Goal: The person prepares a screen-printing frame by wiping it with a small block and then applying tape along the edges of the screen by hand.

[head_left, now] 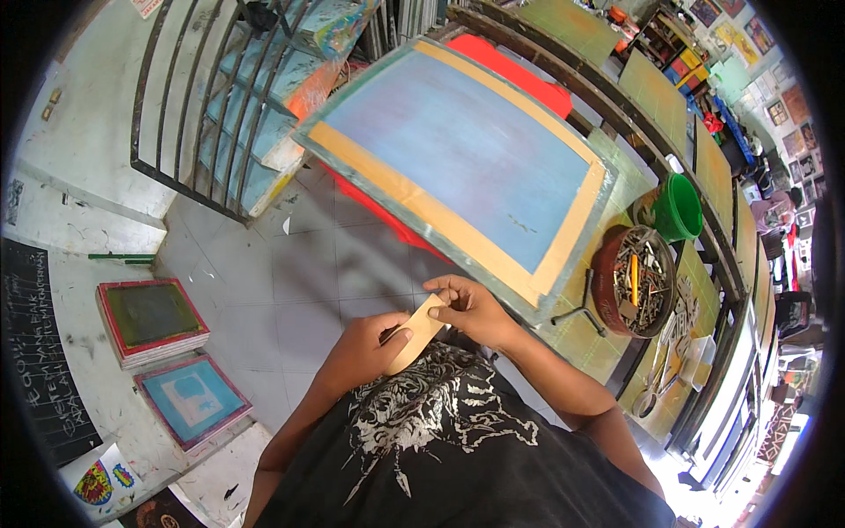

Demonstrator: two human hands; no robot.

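Note:
A short piece of tan tape (419,336) is held in front of my black shirt. My left hand (363,354) pinches its lower left part between thumb and fingers. At its upper right end, my right hand (475,310) also grips it with thumb and fingers. Just beyond my hands lies a large blue screen-printing frame (458,150), tilted on the table. Strips of similar tan tape (414,195) run along several of its inner borders. Red material (528,77) shows from beneath the frame on two sides.
To the right are a round tin (606,280) of small metal pieces, a green bucket (681,208) and a bent black metal rod (578,315). Smaller printing screens (151,315) lie at the left. A dark metal railing (179,189) borders blue steps (227,132) at the far left.

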